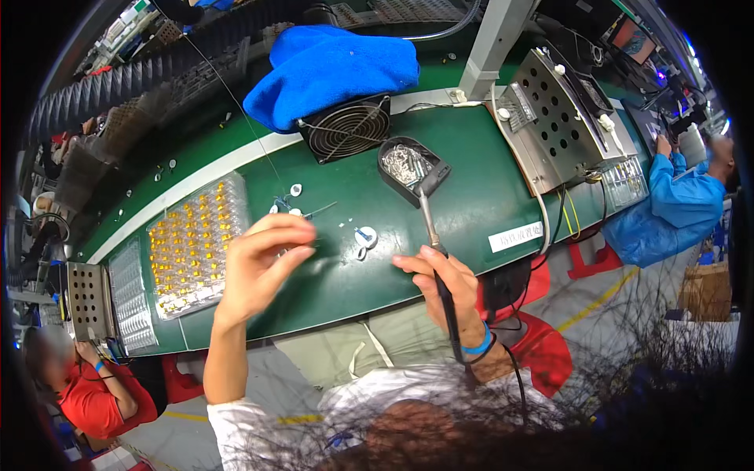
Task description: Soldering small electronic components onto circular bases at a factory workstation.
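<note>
My right hand (452, 290) is wrapped round the handle of a soldering iron (446, 302). The iron's metal end reaches into a black holder (437, 174) filled with silvery metal shavings (405, 165). Above the green bench, my left hand (263, 263) has its thumb and fingers curled round a thin solder wire (250, 118) that comes down from above; the grip itself is partly hidden. Beyond these fingers lie small white round parts with blue leads (292, 206). Between my hands, another white round part (366, 237) with a small blue piece rests on the bench.
A clear tray of yellow components (192, 247) lies at left. Behind the holder stands a black fan (345, 129) with a blue cloth (334, 71) on it. A perforated metal box (554, 118) is at right. People in red (98, 392) and blue (679, 204) sit on either side.
</note>
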Action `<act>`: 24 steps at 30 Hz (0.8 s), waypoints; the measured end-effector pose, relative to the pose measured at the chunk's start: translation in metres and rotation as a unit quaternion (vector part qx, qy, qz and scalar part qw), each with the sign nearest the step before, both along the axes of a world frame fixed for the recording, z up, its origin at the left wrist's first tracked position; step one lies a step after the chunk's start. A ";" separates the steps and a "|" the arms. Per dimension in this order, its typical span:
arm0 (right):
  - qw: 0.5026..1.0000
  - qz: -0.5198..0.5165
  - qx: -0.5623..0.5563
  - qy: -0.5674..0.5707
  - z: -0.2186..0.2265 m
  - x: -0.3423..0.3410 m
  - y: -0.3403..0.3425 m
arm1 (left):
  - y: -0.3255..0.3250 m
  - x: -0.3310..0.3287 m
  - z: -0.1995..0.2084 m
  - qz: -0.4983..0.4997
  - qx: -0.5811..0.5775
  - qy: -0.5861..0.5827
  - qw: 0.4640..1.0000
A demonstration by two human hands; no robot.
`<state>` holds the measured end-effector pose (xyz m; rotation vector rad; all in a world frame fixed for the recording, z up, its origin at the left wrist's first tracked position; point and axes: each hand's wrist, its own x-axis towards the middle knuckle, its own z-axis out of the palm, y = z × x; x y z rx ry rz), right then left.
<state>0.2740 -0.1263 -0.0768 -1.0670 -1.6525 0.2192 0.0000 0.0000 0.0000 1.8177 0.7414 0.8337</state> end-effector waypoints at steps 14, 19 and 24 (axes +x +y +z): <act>0.999 -0.042 0.023 -0.006 -0.009 0.007 -0.009 | 0.003 0.059 -0.053 -0.008 -0.039 0.035 0.999; 0.998 -0.030 0.015 -0.044 -0.005 0.007 -0.006 | 0.002 0.058 -0.054 -0.008 -0.064 0.022 0.998; 0.998 -0.026 0.013 -0.059 -0.006 0.007 -0.005 | 0.003 0.060 -0.055 -0.008 -0.064 0.007 0.998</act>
